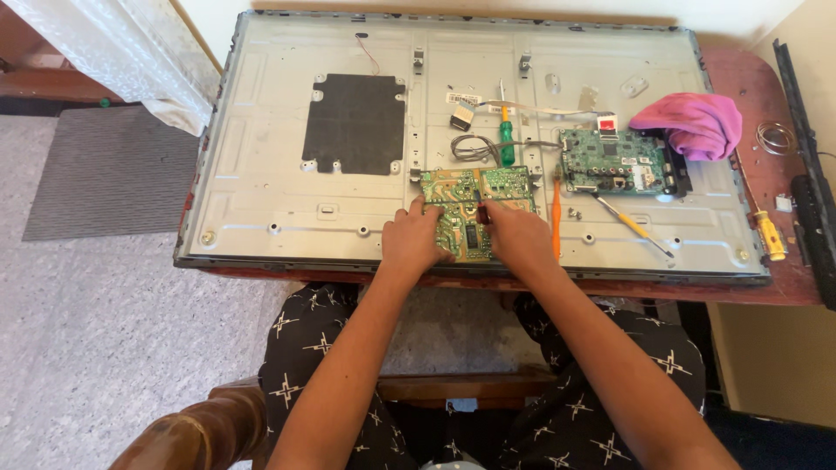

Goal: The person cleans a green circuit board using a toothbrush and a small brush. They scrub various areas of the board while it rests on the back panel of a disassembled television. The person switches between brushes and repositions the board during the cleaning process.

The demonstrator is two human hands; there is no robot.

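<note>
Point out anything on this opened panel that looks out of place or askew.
A crumpled pink cloth lies beside the green circuit board, overlapping its right edge. Two small screws lie loose on the metal back panel. The yellowish board under both hands sits unmounted, slightly off square.

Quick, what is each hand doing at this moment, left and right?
Left hand: fingers curled, resting on the yellowish circuit board.
Right hand: on the same board; whether it grips anything cannot be told.

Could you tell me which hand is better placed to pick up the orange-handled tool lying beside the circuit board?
Probably the right hand: it rests on the circuit board right beside the orange tool; the left hand is farther.
</note>
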